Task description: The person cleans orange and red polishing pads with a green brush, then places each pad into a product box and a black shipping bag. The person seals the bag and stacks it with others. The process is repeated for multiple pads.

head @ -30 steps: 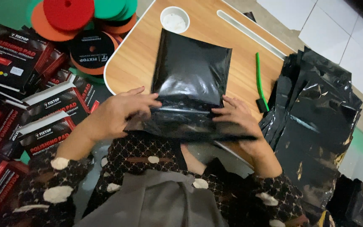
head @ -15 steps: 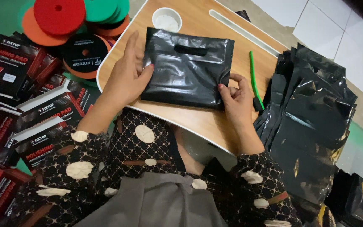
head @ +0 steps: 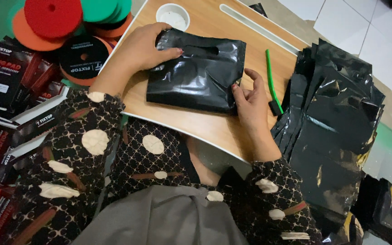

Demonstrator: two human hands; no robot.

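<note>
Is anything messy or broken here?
Nothing looks broken or spilled. The black bag lies flat on the wooden tray, with the left hand on its top corner and the right hand at its right edge. The pile of bags beside it is loose and crumpled, not neatly stacked.

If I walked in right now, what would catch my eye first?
A glossy black bag lying flat on a wooden lap table, the left hand on its top corner and the right hand at its edge. Bright foam discs sit upper left, more black bags right.
</note>
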